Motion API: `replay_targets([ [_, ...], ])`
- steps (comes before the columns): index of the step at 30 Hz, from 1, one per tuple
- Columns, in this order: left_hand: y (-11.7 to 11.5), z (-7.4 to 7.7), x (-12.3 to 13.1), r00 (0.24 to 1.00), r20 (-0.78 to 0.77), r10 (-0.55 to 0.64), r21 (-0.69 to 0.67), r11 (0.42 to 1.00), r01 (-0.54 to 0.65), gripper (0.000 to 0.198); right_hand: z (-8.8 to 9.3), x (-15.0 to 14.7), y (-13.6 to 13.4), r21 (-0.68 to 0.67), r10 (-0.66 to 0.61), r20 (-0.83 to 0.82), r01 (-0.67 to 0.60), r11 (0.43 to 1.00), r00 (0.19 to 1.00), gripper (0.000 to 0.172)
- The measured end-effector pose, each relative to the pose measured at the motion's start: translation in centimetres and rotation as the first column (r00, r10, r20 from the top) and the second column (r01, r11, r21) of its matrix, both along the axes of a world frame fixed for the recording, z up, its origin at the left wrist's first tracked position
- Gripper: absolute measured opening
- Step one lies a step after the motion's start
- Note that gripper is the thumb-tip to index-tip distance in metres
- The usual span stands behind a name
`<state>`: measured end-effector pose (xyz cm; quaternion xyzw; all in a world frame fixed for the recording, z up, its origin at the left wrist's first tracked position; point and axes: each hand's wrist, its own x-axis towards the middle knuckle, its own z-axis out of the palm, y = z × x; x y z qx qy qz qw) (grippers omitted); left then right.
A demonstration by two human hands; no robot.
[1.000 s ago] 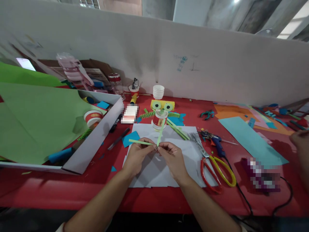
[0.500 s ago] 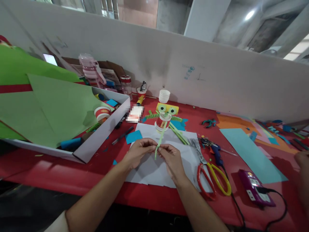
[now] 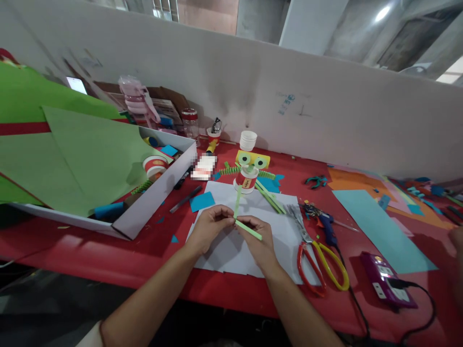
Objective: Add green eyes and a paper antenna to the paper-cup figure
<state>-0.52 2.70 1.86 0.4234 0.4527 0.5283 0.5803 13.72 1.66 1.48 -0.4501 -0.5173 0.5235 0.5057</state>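
Observation:
My left hand (image 3: 210,226) and my right hand (image 3: 258,238) meet over a white sheet (image 3: 231,250) on the red table. Both pinch two crossed green paper strips (image 3: 241,217); one strip points up toward a small red-and-white paper cup (image 3: 246,179), the other lies out to the right across my right fingers. The cup stands at the sheet's far edge with green accordion-folded arms (image 3: 227,170) and a yellow head with two round eyes (image 3: 252,159) behind it. More loose green strips (image 3: 269,196) lie right of the cup.
Red-and-yellow scissors (image 3: 318,255) and a blue glue gun (image 3: 325,224) lie right of the sheet, a purple device (image 3: 387,284) with a cable farther right. A white box (image 3: 152,202) with green paper stands left. Another person's hand (image 3: 457,241) shows at the right edge.
The strip that stuck out to the left a second ago has been folded over; it now points right across my right hand. My head has turned slightly left.

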Motion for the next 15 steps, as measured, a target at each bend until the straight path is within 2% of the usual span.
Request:
replay_targets([
  [3, 0.08, -0.11, -0.11, 1.000, 0.020, -0.001, -0.016, 1.000, 0.001, 0.014, 0.20, -0.05, 0.01, 0.009, 0.011, 0.065, -0.012, 1.000, 0.998, 0.014],
  [7, -0.04, 0.02, -0.11, 0.999, 0.034, -0.003, -0.011, 1.000, 0.003, 0.014, 0.41, -0.30, 0.06, 0.043, -0.039, 0.151, 0.032, 0.999, 0.988, 0.013],
  [12, -0.15, 0.39, -0.39, 0.989, 0.102, -0.110, -0.016, 0.994, 0.112, 0.010, 0.28, -0.68, 0.32, -0.045, -0.051, 0.036, 0.053, 0.998, 0.998, 0.013],
  [15, -0.13, 0.70, -0.53, 0.986, 0.114, -0.119, -0.036, 0.992, 0.124, 0.009, 0.48, -0.84, 0.36, -0.087, -0.046, 0.011, 0.047, 0.995, 0.999, 0.011],
])
